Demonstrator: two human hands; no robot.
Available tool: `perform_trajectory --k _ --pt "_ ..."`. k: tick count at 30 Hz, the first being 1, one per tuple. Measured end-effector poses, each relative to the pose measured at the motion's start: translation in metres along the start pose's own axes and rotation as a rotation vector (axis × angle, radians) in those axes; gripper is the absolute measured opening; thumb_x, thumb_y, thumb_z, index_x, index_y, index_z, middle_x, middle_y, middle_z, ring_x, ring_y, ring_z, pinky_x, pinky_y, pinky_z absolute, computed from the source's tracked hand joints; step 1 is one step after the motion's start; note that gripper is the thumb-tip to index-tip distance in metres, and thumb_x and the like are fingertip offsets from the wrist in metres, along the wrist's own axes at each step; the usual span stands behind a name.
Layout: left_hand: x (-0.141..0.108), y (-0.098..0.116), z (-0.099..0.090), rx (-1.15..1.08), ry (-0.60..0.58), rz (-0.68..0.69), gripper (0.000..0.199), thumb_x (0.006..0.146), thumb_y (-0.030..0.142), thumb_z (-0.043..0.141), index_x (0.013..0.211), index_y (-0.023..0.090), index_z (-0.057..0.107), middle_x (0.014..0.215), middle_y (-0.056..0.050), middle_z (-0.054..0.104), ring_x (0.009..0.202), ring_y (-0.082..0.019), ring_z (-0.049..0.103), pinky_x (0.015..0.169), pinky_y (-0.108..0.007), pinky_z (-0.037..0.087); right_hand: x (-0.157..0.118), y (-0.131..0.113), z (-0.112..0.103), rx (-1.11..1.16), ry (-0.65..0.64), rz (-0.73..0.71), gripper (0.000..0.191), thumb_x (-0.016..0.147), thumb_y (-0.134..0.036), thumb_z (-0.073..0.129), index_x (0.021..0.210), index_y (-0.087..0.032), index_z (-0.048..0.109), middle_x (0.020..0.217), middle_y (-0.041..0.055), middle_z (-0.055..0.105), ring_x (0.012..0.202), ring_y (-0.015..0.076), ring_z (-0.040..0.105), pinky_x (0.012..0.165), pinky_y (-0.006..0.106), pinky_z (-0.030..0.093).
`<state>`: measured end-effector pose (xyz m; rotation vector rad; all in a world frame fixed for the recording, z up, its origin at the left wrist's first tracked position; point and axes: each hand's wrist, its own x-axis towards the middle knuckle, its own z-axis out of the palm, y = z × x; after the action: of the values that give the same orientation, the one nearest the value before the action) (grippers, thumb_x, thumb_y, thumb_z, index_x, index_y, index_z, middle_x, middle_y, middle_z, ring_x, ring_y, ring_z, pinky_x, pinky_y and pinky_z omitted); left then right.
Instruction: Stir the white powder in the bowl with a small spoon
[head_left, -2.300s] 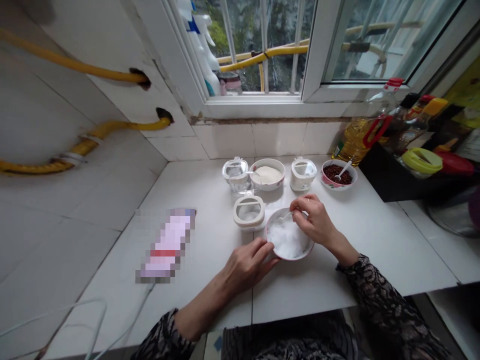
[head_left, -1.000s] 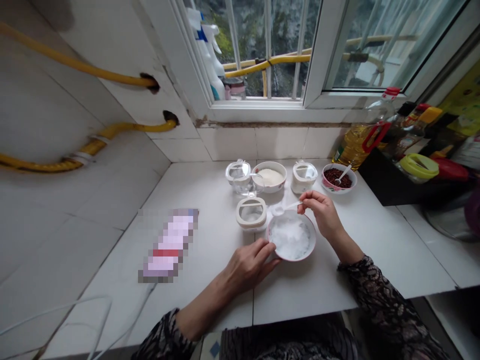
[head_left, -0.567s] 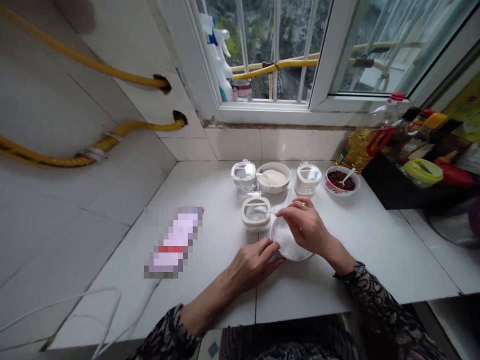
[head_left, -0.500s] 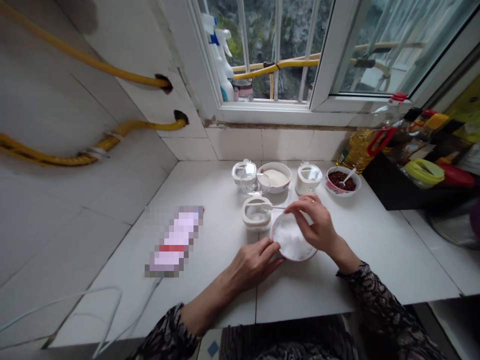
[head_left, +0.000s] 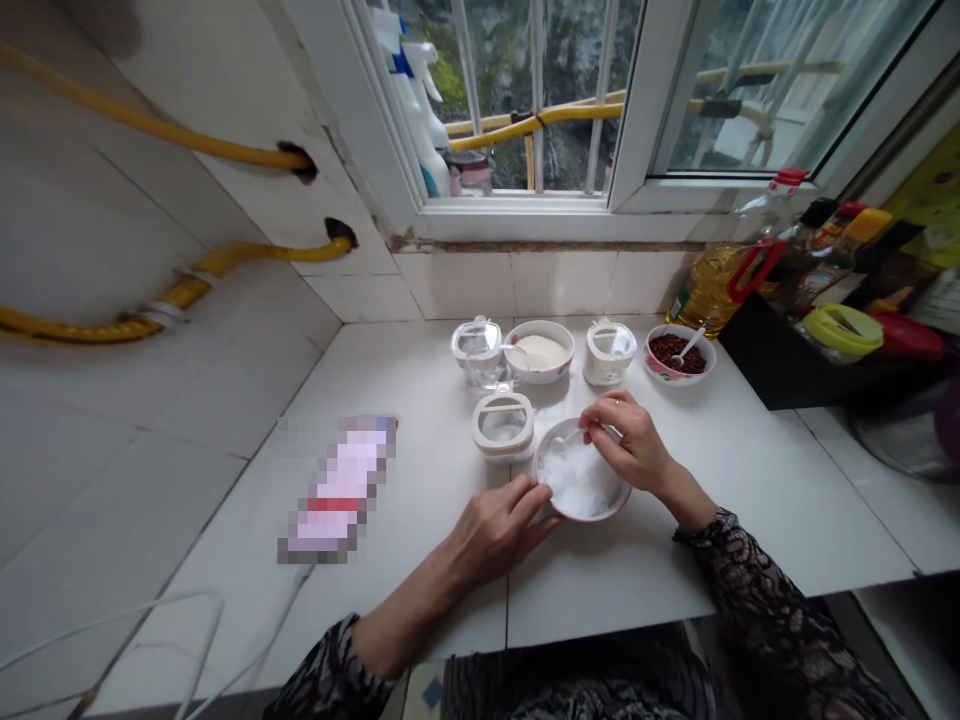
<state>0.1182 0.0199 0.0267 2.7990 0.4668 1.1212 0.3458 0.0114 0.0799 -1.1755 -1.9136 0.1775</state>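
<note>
A bowl point(head_left: 541, 500) of white, salt-like grains point(head_left: 581, 480) stands on the white tiled counter. My left hand point(head_left: 506, 525) grips its near-left rim, fingers outside and closed on the edge. Pinched in my right hand point(head_left: 626, 440) is a small white spoon point(head_left: 568, 438), its tip over the grains at the bowl's far left. Just behind and left of the bowl sits an open clear jar point(head_left: 504, 428) with some white contents. Farther back are a second jar point(head_left: 478, 345), a bowl of off-white powder point(head_left: 541, 355) and a third jar point(head_left: 609, 350).
A bowl of dark red flakes point(head_left: 677, 358) holds another white spoon at the back right. Beyond it are an oil bottle point(head_left: 720, 270) and a black rack point(head_left: 772, 360) of condiments. A blurred phone point(head_left: 341, 490) with a white cable lies left. The window point(head_left: 517, 215) is behind.
My right hand has brought the spoon from over the open jar back to the bowl of white grains. My left hand keeps its hold on the rim. The view has shifted slightly.
</note>
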Motion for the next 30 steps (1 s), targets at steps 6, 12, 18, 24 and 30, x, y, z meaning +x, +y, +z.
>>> perform_trajectory --k 6,12,18,24,30 --pt "-0.0001 -0.0006 0.0001 0.012 -0.007 0.000 0.017 0.101 0.030 0.045 0.104 0.015 0.051 0.080 -0.004 0.062 0.062 -0.014 0.062 0.050 -0.022 0.048 -0.0013 -0.0010 -0.0002 0.124 0.029 0.249 0.018 0.079 -0.013 0.047 0.072 -0.022 0.061 0.058 -0.0021 0.067 0.067 0.0169 0.060 0.084 0.035 0.043" --pt "-0.0005 -0.0006 0.0005 0.002 -0.001 0.001 0.018 0.101 0.030 0.045 0.105 0.014 0.051 0.080 -0.004 0.062 0.063 -0.014 0.062 0.050 -0.022 0.048 0.0023 0.0014 -0.0015 0.418 0.117 0.572 0.011 0.072 -0.021 0.051 0.070 -0.020 0.062 0.053 -0.0021 0.064 0.053 0.0144 0.058 0.063 0.029 0.046" --pt "-0.0008 -0.0009 0.0010 -0.015 -0.007 -0.007 0.017 0.101 0.030 0.045 0.105 0.015 0.051 0.081 -0.004 0.062 0.064 -0.013 0.062 0.052 -0.021 0.049 0.0042 0.0061 -0.0035 0.527 0.146 0.695 0.010 0.067 -0.023 0.053 0.067 -0.019 0.061 0.050 -0.0018 0.062 0.049 0.0138 0.057 0.058 0.027 0.046" --pt "0.0001 -0.0002 -0.0002 -0.008 -0.003 -0.005 0.017 0.101 0.030 0.045 0.105 0.015 0.051 0.081 -0.004 0.062 0.063 -0.014 0.062 0.051 -0.021 0.049 0.0011 0.0019 -0.0014 0.113 0.070 0.399 0.015 0.070 -0.017 0.048 0.062 -0.021 0.059 0.056 -0.0012 0.064 0.061 0.0160 0.057 0.080 0.035 0.046" --pt "-0.0001 0.0002 -0.0003 -0.012 -0.010 -0.007 0.016 0.101 0.029 0.045 0.104 0.015 0.051 0.080 -0.004 0.062 0.062 -0.014 0.062 0.051 -0.021 0.049 0.0008 -0.0011 0.0006 0.139 0.036 0.388 0.016 0.073 -0.016 0.048 0.065 -0.021 0.060 0.052 -0.0029 0.062 0.061 0.0154 0.057 0.082 0.035 0.045"
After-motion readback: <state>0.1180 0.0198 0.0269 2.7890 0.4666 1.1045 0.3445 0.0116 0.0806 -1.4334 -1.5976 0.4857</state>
